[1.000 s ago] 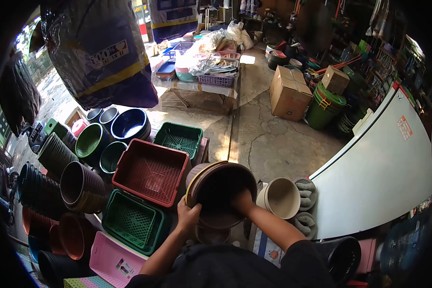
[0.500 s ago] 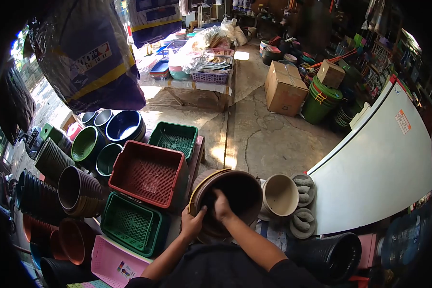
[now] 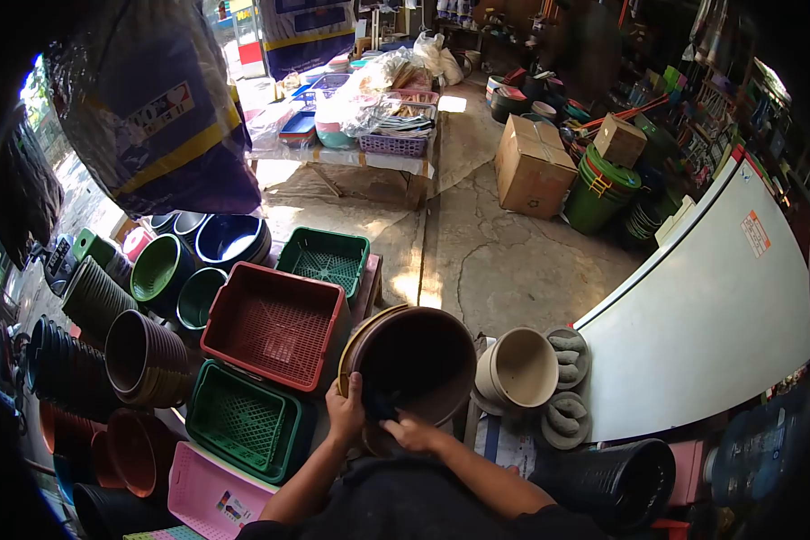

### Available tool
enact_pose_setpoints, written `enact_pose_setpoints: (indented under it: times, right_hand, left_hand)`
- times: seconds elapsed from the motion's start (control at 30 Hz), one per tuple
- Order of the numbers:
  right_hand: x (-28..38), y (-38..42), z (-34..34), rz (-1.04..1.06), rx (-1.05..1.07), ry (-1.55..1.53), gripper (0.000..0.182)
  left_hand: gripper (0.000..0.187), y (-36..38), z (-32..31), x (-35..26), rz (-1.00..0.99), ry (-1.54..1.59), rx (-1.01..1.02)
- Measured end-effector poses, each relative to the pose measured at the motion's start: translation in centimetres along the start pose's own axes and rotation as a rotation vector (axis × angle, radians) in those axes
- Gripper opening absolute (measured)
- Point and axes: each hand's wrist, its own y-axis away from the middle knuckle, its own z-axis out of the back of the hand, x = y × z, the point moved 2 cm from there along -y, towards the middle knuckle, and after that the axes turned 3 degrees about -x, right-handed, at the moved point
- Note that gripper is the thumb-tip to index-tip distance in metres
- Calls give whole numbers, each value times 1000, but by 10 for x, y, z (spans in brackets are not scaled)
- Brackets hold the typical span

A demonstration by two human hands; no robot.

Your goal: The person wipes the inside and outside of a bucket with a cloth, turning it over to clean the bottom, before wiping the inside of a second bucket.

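Observation:
In front of my body a stack of large brown plastic pots leans with its dark mouth facing up, and a yellowish rim shows on its left side. My left hand grips the rim at the near left, thumb on top. Bunched in my right hand is a dark cloth, pressed against the near inner edge of the top pot. The cloth is partly lost against the shadowed inside. To the right of the stack stands a cream pot, close but apart from my hands.
A red basket and green baskets lie to the left, with stacked pots beyond. Round grey stone mortars adjoin the cream pot. A white panel leans at the right. A cardboard box stands farther back.
My right hand has come from deeper inside the pot to its near edge with the cloth. The brown pot has shifted slightly left, and my left hand has moved left with it.

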Motion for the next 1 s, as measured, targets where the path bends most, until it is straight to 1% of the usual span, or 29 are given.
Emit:
enact_pose_setpoints:
  times: [0.03,0.07,0.1,0.17,0.23,0.27,0.33,0.37,0.43,0.47,0.5,0.53,0.57,0.6,0.63,0.7,0.73,0.77,0.8,0.83,0.87,0.9,0.93,0.97,1.0]
  right_hand:
    - [-2,7,10,-138,65,366,54]
    - [-16,11,17,-54,66,607,59]
    - [-35,16,26,-56,62,607,59]
    - [-57,29,45,238,-155,1027,58]
    - [-53,33,70,194,-290,1343,64]
    - [-45,34,80,193,-291,1344,64]
    - [-22,33,101,117,-439,1343,73]
    - [-16,29,106,120,-440,1346,73]
    - [-1,23,119,250,-682,1335,82]
    - [12,20,122,292,-741,1264,87]
    - [18,13,125,291,-745,1265,87]
    - [24,6,125,406,-733,1176,87]
    - [30,0,125,519,-720,1084,87]
    - [42,-3,122,520,-615,1074,86]
    - [49,-4,115,519,-622,1073,86]
    - [61,-10,95,652,-481,1102,86]
    - [63,-13,87,653,-484,1102,86]
    - [61,-13,73,721,-353,1073,84]
    - [58,-12,60,786,-218,1040,83]
    - [54,-9,48,787,-211,1039,83]
    - [48,-5,34,829,-181,961,81]
    - [45,1,25,871,-150,883,79]
    - [42,7,20,874,-138,881,79]
    - [40,16,16,829,-79,829,77]
    - [38,24,12,784,-19,777,74]
  left_hand:
    - [38,2,3,-7,-3,-35,12]
    - [36,5,-1,-22,10,0,-12]
    - [36,4,0,-20,10,1,-8]
    - [36,4,4,-17,-61,-24,9]
    - [36,6,4,-17,-32,-16,26]
    - [35,7,3,-17,-3,-8,42]
    - [35,10,1,-15,6,-8,57]
    - [35,11,0,-16,18,-13,70]
    - [36,14,-1,-22,32,-11,86]
    - [36,15,-2,-24,50,-12,107]
    - [36,15,-2,-23,48,-10,110]
    - [36,16,-1,-22,54,-16,132]
    - [36,17,-1,-19,60,-22,154]
    - [36,17,-1,-13,57,-24,160]
    - [38,17,-2,-3,30,-40,169]
    - [41,14,-4,7,2,-55,179]
    - [45,13,-5,9,-26,-3,177]
    - [51,12,-5,10,-53,49,172]
    - [51,14,-9,-5,-52,49,168]
    - [55,18,-12,-17,235,301,68]
    - [60,21,-14,-23,521,554,-38]
    - [60,19,-10,-21,521,557,-46]
    - [60,13,-1,-19,413,455,40]
    - [59,7,7,-15,308,350,123]
    - [48,-1,13,-17,52,189,151]
